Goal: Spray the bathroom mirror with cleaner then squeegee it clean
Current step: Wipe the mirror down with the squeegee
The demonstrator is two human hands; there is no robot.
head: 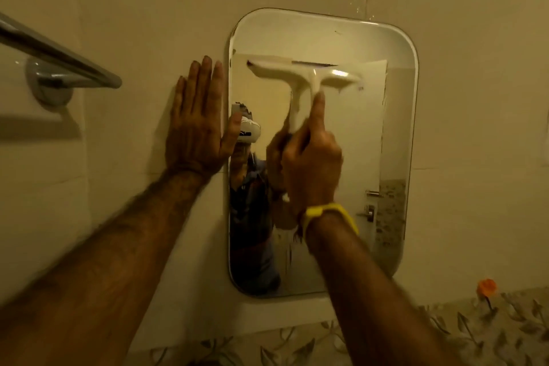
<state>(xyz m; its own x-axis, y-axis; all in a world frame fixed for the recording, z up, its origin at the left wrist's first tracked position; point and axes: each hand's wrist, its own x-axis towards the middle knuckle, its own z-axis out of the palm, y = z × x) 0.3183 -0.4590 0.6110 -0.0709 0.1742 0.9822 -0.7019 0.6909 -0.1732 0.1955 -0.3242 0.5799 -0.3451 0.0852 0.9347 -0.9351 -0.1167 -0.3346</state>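
Bathroom mirror (341,38) with rounded corners, fixed upright to a pale tiled wall (475,98), right of centre. White squeegee (303,77) pressed against the upper part of the glass, blade across the top and roughly level, handle pointing down. Right hand (312,163) wrapped around that handle, 1 finger stretched up along it toward the head, the rest curled tight. Yellow wristband (329,215) on the right wrist. Left hand (199,128) flat on the wall just beside the mirror's left edge, fingers straight and together, pointing up, thumb reaching onto the glass rim, holding nothing. Reflection in the lower left of the glass dark and blurred (details hard to make out). Chrome towel bar (59,53) on the wall far left, well apart from the mirror. Band of leaf-patterned tile (475,333) along the bottom right, with a small orange object (486,287) at its upper edge, too blurred to identify.
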